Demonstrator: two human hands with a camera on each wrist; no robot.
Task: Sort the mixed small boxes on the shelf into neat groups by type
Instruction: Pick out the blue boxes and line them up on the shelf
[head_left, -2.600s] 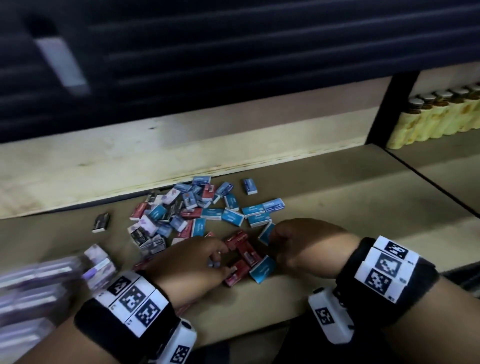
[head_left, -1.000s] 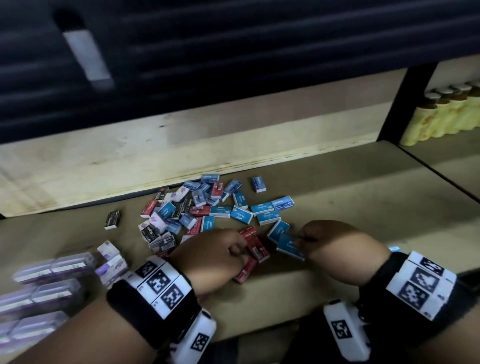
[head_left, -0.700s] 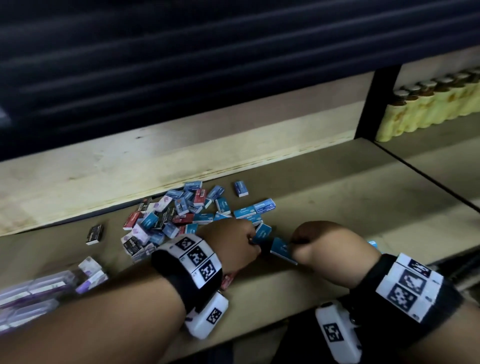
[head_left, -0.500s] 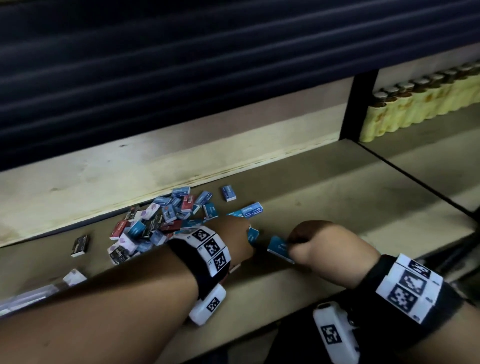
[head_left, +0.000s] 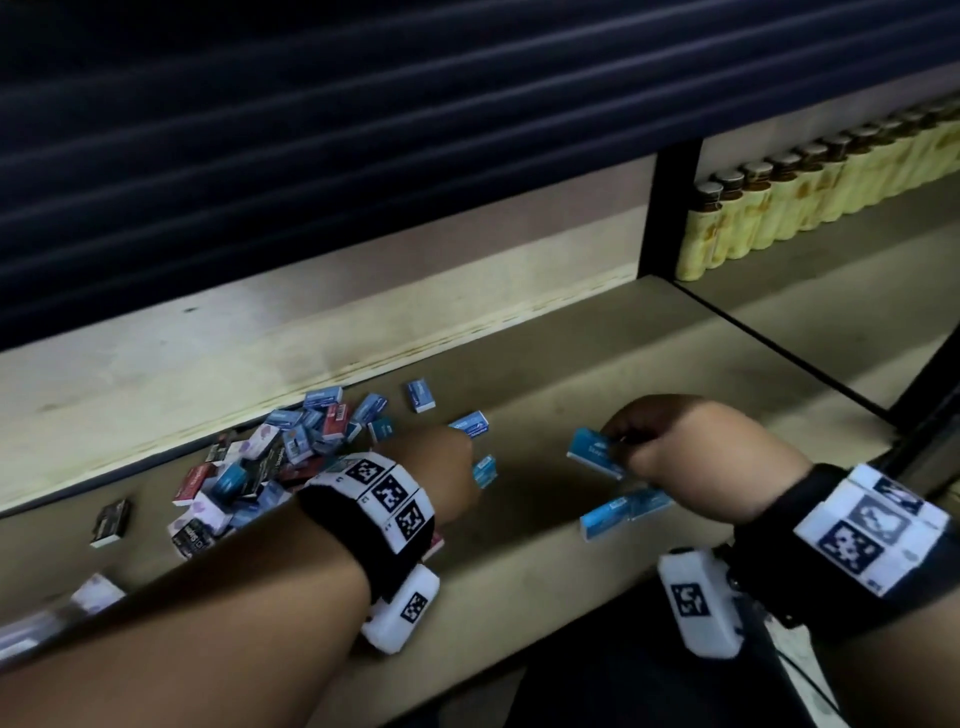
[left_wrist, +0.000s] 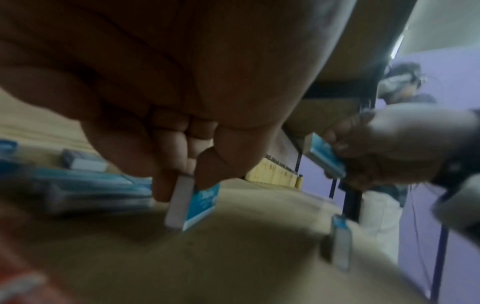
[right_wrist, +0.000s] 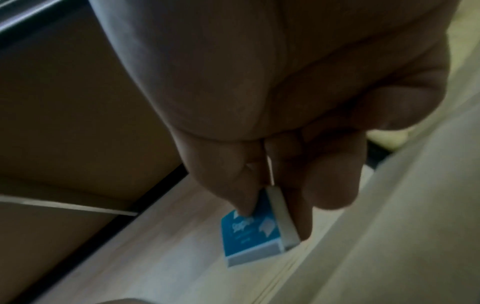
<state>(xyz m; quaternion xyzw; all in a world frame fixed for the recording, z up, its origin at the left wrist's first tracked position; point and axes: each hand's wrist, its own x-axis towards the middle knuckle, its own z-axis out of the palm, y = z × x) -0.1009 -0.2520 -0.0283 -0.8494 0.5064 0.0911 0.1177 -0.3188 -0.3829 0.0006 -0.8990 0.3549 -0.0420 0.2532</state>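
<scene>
A heap of mixed small boxes (head_left: 270, 457), blue, red, black and pale, lies at the back left of the shelf (head_left: 519, 561). My left hand (head_left: 447, 467) reaches over the heap's right edge and pinches a blue box (left_wrist: 200, 203) between thumb and fingers; it shows beside the hand (head_left: 484, 470). My right hand (head_left: 670, 452) pinches another blue box (head_left: 595, 452) (right_wrist: 249, 232) just above the shelf. Two blue boxes (head_left: 621, 512) lie side by side below the right hand.
A lone black box (head_left: 110, 521) lies left of the heap, and pale boxes (head_left: 96, 592) sit at the far left. A black upright post (head_left: 670, 208) divides off the bay at the right, where a row of yellow bottles (head_left: 810, 192) stands. Another person (left_wrist: 397, 96) stands beyond.
My right hand has carried its blue box to the right, away from the heap. My left arm has reached across the heap and taken hold of a blue box at its right edge.
</scene>
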